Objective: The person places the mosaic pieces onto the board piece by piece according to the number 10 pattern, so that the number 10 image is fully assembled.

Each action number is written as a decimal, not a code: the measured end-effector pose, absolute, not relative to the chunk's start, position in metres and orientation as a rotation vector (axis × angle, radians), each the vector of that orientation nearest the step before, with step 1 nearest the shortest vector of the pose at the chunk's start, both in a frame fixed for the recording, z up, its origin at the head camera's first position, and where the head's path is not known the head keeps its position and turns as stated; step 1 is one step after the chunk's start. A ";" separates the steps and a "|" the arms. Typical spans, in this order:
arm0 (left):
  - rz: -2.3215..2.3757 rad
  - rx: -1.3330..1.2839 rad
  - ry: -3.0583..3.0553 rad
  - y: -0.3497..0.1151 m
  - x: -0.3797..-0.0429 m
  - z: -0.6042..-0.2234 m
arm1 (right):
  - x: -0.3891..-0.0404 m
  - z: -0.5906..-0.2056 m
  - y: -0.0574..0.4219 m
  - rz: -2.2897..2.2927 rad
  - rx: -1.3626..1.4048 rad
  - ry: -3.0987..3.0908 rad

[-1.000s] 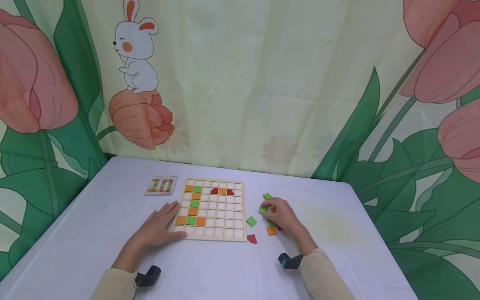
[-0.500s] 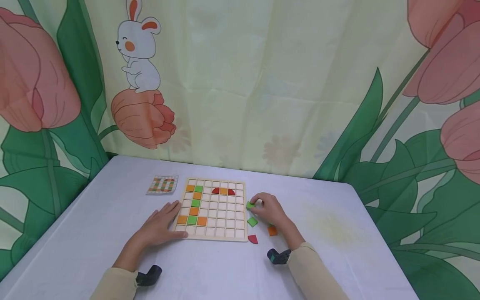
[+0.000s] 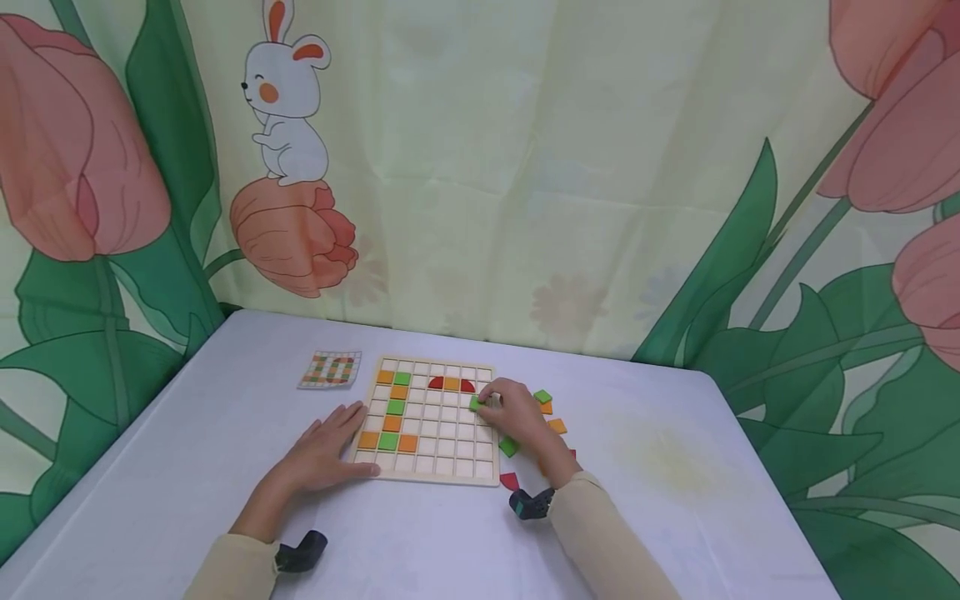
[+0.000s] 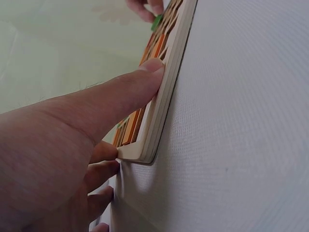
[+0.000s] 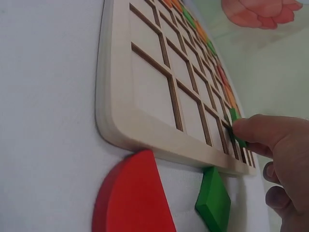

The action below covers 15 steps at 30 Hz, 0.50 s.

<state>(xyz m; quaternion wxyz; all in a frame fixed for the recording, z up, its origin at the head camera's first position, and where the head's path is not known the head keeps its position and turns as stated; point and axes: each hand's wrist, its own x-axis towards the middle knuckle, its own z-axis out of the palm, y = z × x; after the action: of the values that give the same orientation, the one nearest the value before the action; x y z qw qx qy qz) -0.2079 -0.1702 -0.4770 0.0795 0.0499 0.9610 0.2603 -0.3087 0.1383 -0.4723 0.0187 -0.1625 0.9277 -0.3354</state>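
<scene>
A wooden grid board (image 3: 435,479) lies flat on the white table. Orange and green square tiles fill several cells on its left side. Near the top right, an orange tile sits between two red quarter-circle tiles (image 3: 436,383). My left hand (image 3: 324,457) rests at the board's left edge with fingers spread; in the left wrist view the thumb (image 4: 130,89) lies on the rim. Between thumb and fingertips, my right hand (image 3: 521,417) pinches a green square tile (image 3: 476,403) over the right column, just below a red piece. The right wrist view shows this green tile (image 5: 237,128) tilted.
Right of the board lie loose pieces: a green tile (image 3: 509,447), a red quarter-circle (image 3: 510,481), another green tile (image 3: 543,397) and an orange tile (image 3: 557,426), others partly under the right arm. A pattern card (image 3: 330,370) lies at the back left, before a printed curtain (image 3: 465,208).
My right hand has moved left from the loose pieces to the board's right column, carrying the green tile. The left hand has stayed at the board's edge.
</scene>
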 end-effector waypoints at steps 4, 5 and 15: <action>0.785 0.148 2.872 -0.170 -0.209 -0.479 | -0.310 -0.473 0.132 -1.049 -0.570 2.899; 0.787 0.145 2.871 -0.170 -0.209 -0.480 | -0.310 -0.474 0.130 -1.051 -0.575 2.902; 0.782 0.150 2.880 -0.169 -0.207 -0.476 | -0.317 -0.474 0.122 -1.028 -0.578 2.926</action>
<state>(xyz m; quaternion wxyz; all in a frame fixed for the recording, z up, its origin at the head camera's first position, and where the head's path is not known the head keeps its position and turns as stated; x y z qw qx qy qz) -0.2071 -0.1691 -0.4762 0.0769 0.0502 0.9609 0.2611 -0.3169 0.1223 -0.4741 -0.0064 -0.1832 0.9275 -0.3258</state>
